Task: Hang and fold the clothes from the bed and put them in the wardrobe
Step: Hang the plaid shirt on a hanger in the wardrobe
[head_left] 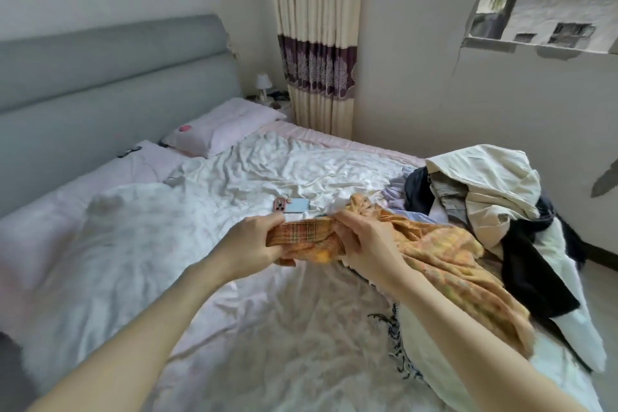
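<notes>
both hands' fingers (267, 222) grasping orange plaid garment (434, 251); clothes pile (485, 197) on bed (234, 170).

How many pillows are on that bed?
2. One pillow lies by the headboard near the curtain; a second, flatter pillow lies left of it. Others could be hidden under the bedding.

We count two hands, left (251, 242) and right (366, 244), one orange plaid garment (444, 254), one clothes pile (485, 197) at 3 o'clock, one phone (291, 205) at 12, two pillows (222, 127) at 11, one lamp (263, 84), one curtain (317, 37).
</notes>
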